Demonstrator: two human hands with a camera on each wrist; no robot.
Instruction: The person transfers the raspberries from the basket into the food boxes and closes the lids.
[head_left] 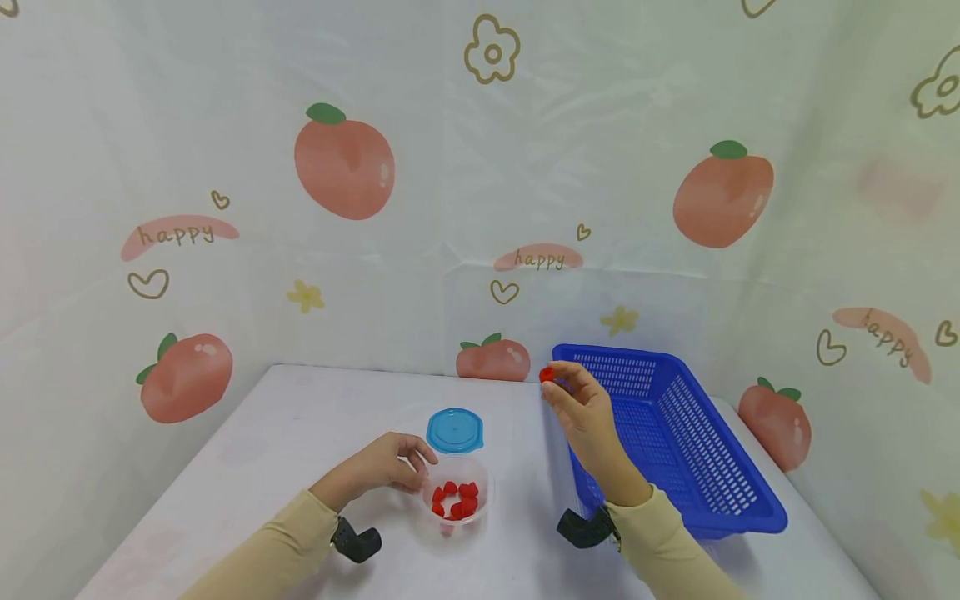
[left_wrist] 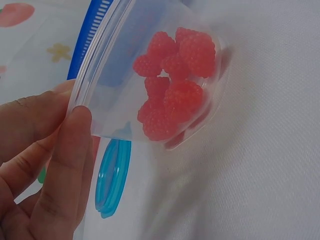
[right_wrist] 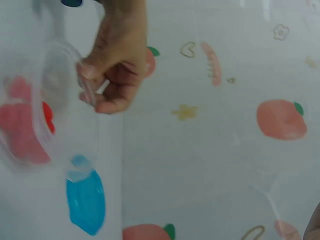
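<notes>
"Happy" dots the backdrop (head_left: 420, 300)! Left hand (head_left: 392, 463) pinches the clear tub (head_left: 459, 468), right hand (head_left: 588, 412) a raspberry (head_left: 547, 375), blue basket (head_left: 693, 433) hugging the right edge of the table (head_left: 300, 442).

Right hand (head_left: 588, 417) pinches what looks like a raspberry (head_left: 547, 375); left hand (head_left: 381, 467) holds the clear tub (head_left: 459, 471); blue basket (head_left: 693, 454) lines the tabletop's (head_left: 322, 417) right edge!

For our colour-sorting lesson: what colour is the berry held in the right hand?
The berry is bright red, best seen in the head view.
</notes>
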